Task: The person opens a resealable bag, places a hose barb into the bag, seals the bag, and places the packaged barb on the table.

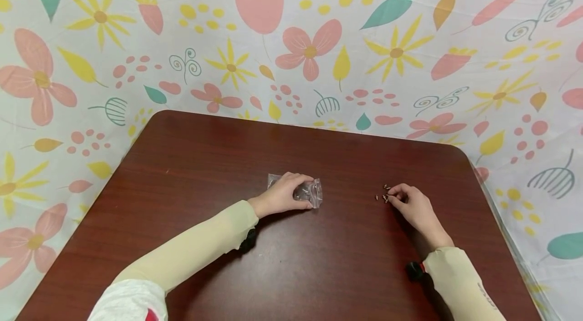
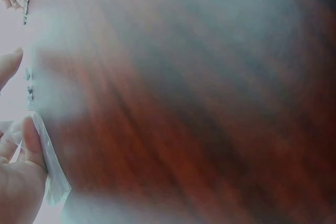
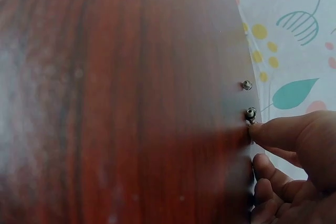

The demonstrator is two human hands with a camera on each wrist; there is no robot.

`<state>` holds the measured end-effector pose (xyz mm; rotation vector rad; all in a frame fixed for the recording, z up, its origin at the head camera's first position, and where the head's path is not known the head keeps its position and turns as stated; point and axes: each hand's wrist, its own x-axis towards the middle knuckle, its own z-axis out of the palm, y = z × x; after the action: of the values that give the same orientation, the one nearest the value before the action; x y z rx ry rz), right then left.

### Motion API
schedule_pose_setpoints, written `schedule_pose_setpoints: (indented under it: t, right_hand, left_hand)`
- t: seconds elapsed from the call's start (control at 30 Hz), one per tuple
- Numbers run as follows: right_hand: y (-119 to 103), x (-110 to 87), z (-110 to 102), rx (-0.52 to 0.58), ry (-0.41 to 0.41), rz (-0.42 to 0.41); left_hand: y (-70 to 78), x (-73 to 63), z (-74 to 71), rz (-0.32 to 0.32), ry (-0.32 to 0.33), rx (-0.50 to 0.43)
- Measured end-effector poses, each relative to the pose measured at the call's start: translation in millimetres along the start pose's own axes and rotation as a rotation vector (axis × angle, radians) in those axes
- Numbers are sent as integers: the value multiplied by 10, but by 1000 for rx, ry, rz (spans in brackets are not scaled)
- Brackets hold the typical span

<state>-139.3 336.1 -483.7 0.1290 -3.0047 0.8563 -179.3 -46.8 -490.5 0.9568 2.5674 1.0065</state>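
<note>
Right wrist view puts a fingertip of the right hand against a small metal screw on the dark wooden table, with a second screw lying just beyond it, apart from the finger. In the head view the fingers look curled and drawn together over the little cluster of screws, apparently pinching at one; whether a screw is actually caught between finger and thumb cannot be told.

To do this pick well, I judge the fingertip should roll the screw slightly toward the thumb rather than press it flat, since so small and round a piece would skid on the polished wood. Taking one at a time would keep the neighbours from scattering.

The left hand lies with its fingers curved over a small clear plastic zip bag, thumb along its near edge, pressing it to the table; the bag holds a few more small metal parts. The left wrist view shows the thumb on the bag's edge. Keeping the bag's mouth turned toward the right hand would, I think, shorten the carry.

Both forearms, in pale cream sleeves, angle inward from the near edge, wrists low, the right one bent so the fingers point toward the bag, well apart from it. A floral cloth hangs behind the table.
</note>
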Motion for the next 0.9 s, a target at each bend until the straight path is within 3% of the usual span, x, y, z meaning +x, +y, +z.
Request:
schedule_pose_setpoints:
  t: [0.6, 0.9]
  right_hand:
    - [-16, -31, -13, -4, -37, 28]
    - [-29, -58, -46, -17, -49, 36]
  left_hand:
    - [14, -33, 20, -17, -7, 0]
    - [17, -19, 8, 7, 4, 13]
